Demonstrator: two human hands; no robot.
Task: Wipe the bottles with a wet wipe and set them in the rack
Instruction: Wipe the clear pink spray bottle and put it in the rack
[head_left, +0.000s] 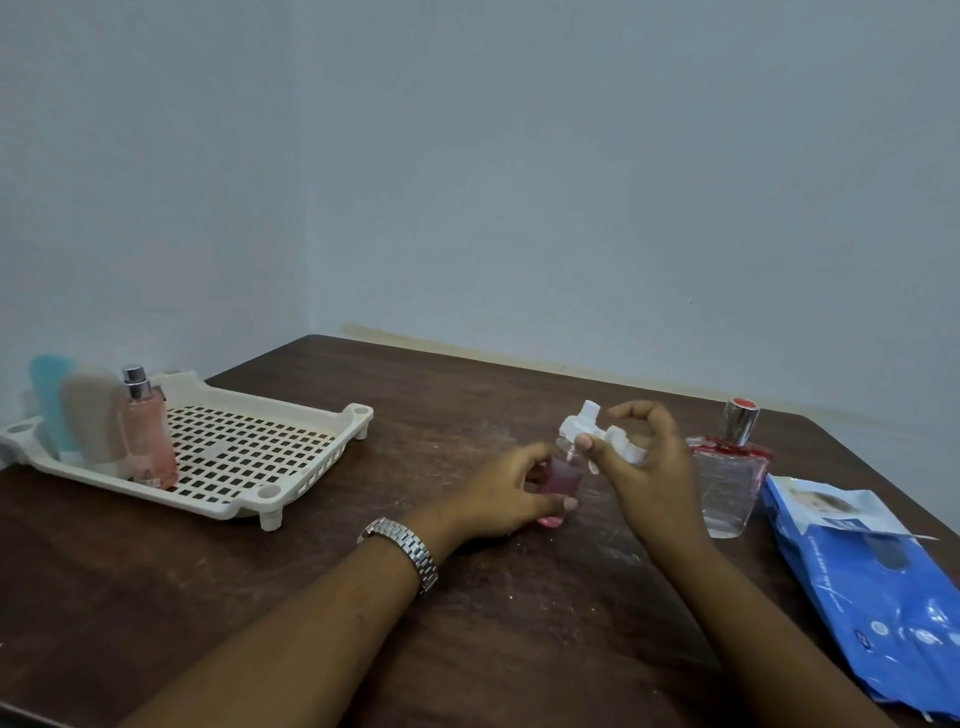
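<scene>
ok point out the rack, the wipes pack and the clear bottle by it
rack (270, 441), head view, bare mesh floor
wipes pack (883, 597), head view, blue front
clear bottle (732, 493), head view, glass body

The rack (291, 457) sits on the surface (311, 597) at my far left. Three stand side by side in its left end: outer bottle (52, 405), middle bottle (93, 421), spray bottle (148, 431). At centre, my left hand (509, 488) holds the small bottle (563, 475). Just right of it, my right hand (649, 467) pinches the wipe (618, 441) over its top. Right of that hand stands the capped bottle (727, 483), and the wipes pack (883, 582) lies beside it at the right edge.
</scene>
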